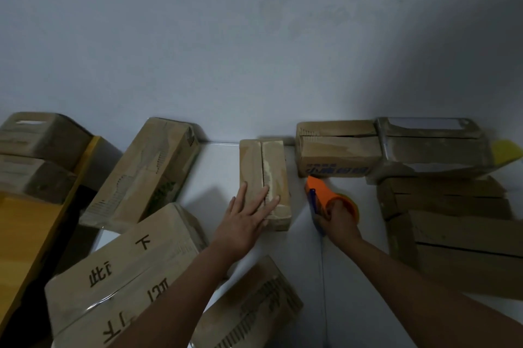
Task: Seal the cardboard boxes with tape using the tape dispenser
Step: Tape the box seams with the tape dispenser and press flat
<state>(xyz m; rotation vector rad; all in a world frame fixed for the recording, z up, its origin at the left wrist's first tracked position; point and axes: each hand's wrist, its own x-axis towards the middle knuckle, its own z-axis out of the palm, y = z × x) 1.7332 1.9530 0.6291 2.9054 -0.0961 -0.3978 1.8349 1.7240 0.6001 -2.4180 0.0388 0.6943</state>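
A small narrow cardboard box lies on the white floor in the middle, its two top flaps meeting along a lengthwise seam. My left hand rests flat on the near end of this box, fingers spread across the seam. An orange tape dispenser with a blue blade part is just right of the box, near the floor. My right hand grips its handle.
Cardboard boxes ring the spot: a long one at left, a printed one at lower left, one near my left arm, stacked ones at right, two against the white wall. Yellow furniture stands at far left.
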